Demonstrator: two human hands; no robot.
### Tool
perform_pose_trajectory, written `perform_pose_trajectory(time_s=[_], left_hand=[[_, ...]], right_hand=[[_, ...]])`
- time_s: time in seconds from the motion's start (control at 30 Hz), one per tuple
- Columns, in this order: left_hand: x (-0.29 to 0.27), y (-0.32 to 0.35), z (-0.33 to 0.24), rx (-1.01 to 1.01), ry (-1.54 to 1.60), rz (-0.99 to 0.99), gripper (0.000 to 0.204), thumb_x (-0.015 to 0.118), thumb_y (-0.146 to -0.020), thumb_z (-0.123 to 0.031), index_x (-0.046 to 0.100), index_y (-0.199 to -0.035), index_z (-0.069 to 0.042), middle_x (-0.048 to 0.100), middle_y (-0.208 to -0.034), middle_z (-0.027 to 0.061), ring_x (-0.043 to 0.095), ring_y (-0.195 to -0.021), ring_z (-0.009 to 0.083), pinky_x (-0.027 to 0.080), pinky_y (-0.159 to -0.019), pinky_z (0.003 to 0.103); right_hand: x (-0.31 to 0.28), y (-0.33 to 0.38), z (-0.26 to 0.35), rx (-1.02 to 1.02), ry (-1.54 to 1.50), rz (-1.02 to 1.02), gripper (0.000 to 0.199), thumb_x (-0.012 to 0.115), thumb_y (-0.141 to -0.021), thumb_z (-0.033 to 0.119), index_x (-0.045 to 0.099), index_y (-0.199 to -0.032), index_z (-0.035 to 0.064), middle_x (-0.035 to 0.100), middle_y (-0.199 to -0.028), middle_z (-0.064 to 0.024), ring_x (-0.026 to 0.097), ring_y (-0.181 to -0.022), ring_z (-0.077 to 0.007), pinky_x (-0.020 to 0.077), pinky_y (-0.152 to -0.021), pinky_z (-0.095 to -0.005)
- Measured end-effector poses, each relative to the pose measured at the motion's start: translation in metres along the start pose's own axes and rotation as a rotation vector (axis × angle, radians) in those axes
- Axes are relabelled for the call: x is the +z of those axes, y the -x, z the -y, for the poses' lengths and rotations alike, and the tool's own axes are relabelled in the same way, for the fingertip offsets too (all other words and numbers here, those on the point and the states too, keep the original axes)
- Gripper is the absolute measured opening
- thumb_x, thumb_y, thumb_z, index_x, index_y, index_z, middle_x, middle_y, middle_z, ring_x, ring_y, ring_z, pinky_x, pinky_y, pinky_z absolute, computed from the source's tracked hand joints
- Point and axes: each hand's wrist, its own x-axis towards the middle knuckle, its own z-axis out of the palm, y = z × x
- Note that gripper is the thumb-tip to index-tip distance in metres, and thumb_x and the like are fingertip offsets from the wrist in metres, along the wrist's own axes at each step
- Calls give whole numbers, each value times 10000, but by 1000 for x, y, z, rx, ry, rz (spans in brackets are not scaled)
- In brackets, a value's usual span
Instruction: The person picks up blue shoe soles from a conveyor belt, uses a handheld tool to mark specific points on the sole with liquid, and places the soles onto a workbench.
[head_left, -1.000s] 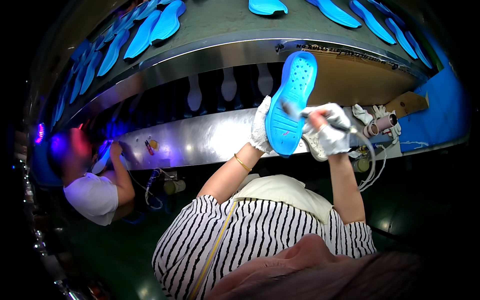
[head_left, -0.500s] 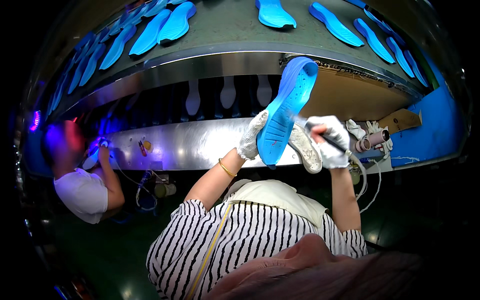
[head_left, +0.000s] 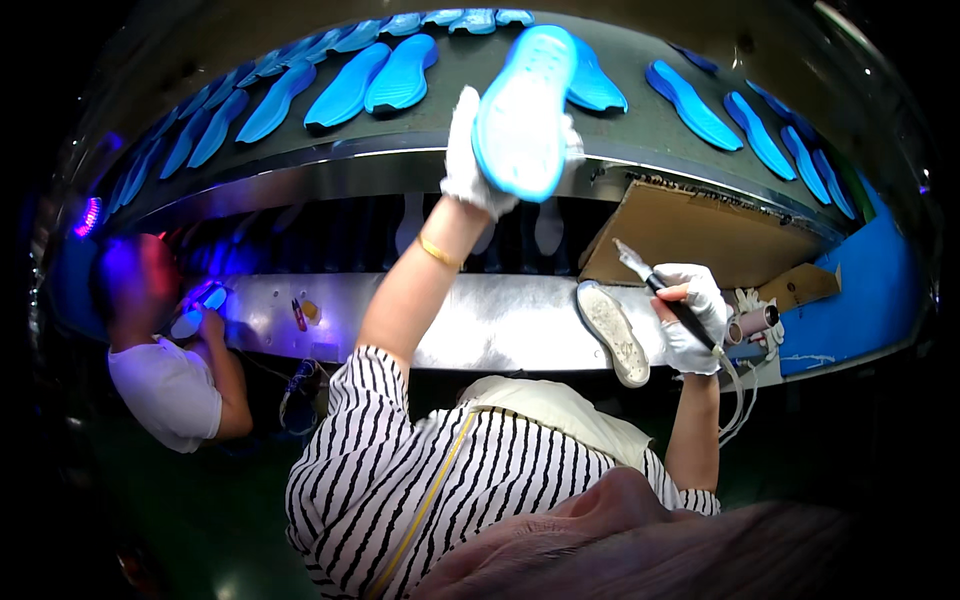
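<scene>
Sole: blue shoe sole, held up at arm's length over the upper conveyor belt, tread side toward the camera.
Grip, left hand: white-gloved, fingers wrapped round the lower edge of the sole; thumb side hidden behind it.
Grip, right hand: white-gloved, closed round a dark-handled brush, bristle tip pointing up and left, clear of any sole.
Change: a second ago the sole stood low in front of the chest with the brush against it; now it is raised toward the belt and the brush hand has dropped to the steel shelf. Judged: brushing on this piece looks finished and it is on its way back to the line.
Look of sole: bright blue rim, paler centre with fine dotted tread; slightly blurred.
Nearby, shelf: one grey-white sole lying flat just beside the brush hand; cardboard sheet behind it.
Nearby, belt: row of blue soles lying flat, well spaced.
Left edge: another person in a white shirt, working under violet light.
</scene>
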Motion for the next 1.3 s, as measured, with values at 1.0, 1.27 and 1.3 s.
perform_pose_trajectory(time_s=[1.0,1.27,1.3], left_hand=[[-86,40,-244,-330,-2760,-854,722,558,-849,-634,426,-1480,-307,431,-1530,-11,474,-1306,325,351,-1027,529],[-104,23,-242,301,-2833,-22,246,652,-769,-146,704,-1010,-156,665,-1070,40,597,-1013,276,472,-900,414],[-102,25,-236,469,-2759,51,234,672,-770,-171,694,-1003,-161,667,-1058,44,605,-1000,269,471,-906,405]], right_hand=[[93,11,-7,352,-63,91,194,742,-770,-103,664,-874,41,661,-1008,-82,638,-838,-148,509,-745,-258],[90,7,-25,156,78,117,202,745,-762,-80,663,-925,6,666,-1029,-112,652,-909,-191,519,-800,-281],[93,9,-30,317,-114,81,222,741,-766,-77,659,-953,11,668,-1018,-113,651,-919,-188,519,-818,-301]])
